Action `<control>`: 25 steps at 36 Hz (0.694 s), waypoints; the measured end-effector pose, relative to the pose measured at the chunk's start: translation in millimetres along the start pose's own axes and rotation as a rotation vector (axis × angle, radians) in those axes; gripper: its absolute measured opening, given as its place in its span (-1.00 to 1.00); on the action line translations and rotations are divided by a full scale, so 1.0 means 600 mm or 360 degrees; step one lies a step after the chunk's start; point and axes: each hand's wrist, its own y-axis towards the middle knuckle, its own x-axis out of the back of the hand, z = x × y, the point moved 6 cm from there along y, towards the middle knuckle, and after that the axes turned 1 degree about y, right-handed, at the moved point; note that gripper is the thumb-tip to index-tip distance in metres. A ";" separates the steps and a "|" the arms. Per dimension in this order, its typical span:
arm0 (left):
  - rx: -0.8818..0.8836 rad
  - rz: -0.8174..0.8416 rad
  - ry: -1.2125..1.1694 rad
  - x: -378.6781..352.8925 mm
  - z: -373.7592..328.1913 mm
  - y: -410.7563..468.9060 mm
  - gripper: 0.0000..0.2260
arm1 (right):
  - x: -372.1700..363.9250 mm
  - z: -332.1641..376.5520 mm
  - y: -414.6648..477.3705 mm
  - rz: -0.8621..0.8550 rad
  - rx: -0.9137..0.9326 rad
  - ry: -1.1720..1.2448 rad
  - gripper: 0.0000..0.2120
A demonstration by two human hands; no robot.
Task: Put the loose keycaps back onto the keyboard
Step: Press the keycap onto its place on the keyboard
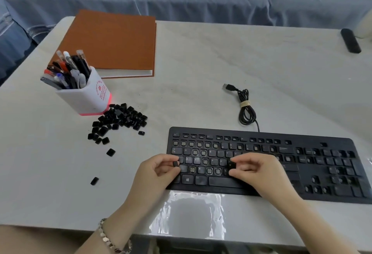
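A black keyboard (302, 173) lies on the white table, with several bare switch sockets showing where caps are off. My left hand (157, 171) hovers over the keyboard's left end and pinches a small black keycap (176, 163) between thumb and fingers. My right hand (255, 169) holds a second keycap (231, 165) marked V by its edges just above the bottom letter row. A pile of loose black keycaps (118, 119) sits to the left of the keyboard, with stray caps (110, 152) trailing toward the table's front.
A white pen holder (88, 94) full of pens stands behind the pile. A brown notebook (112, 44) lies at the back left. The keyboard's coiled USB cable (244, 106) rests behind it. A black remote (350, 40) is at the far right.
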 end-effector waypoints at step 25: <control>-0.0064 0.0008 0.0011 -0.002 0.017 0.001 -0.76 | -0.072 -0.009 0.001 -0.0119 0.0514 -0.0531 -0.82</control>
